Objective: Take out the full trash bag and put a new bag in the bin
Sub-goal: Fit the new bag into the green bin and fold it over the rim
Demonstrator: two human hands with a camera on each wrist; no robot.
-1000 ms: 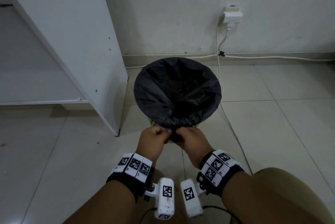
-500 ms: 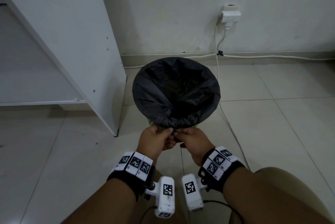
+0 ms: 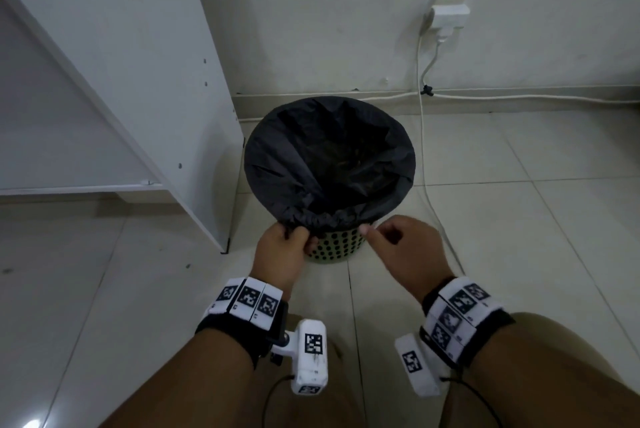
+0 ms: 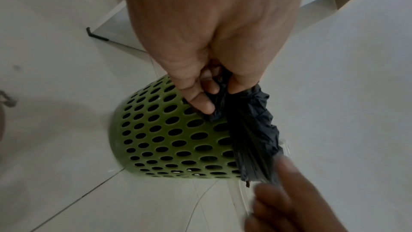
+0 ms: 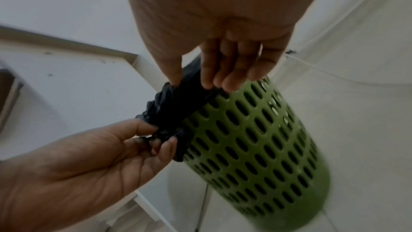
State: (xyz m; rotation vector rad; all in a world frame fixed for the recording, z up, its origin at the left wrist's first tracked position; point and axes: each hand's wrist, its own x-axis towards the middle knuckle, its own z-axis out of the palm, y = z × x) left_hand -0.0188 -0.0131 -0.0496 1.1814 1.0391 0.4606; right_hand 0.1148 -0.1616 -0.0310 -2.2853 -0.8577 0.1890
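Note:
A black trash bag (image 3: pixel 329 164) lines a green perforated bin (image 3: pixel 337 249) on the tiled floor, its edge folded over the rim. My left hand (image 3: pixel 287 240) grips the bunched hem at the near left of the rim; the left wrist view shows thumb and fingers of the left hand (image 4: pixel 211 94) curled round the black plastic (image 4: pixel 252 130) above the bin's wall (image 4: pixel 167 138). My right hand (image 3: pixel 374 232) is at the near right of the rim. In the right wrist view, thumb and fingertips of that hand (image 5: pixel 194 80) pinch the bag's hem (image 5: pixel 178 108) beside the bin (image 5: pixel 256 138).
A white shelf unit (image 3: pixel 138 81) stands close on the bin's left. A wall socket with a plug (image 3: pixel 448 15) is at the back right, and its cable (image 3: pixel 426 185) runs down past the bin's right side. The wall is just behind the bin.
Both hands were together at the near middle of the rim. The right hand has moved right along the hem, and the bin's green wall now shows between the hands.

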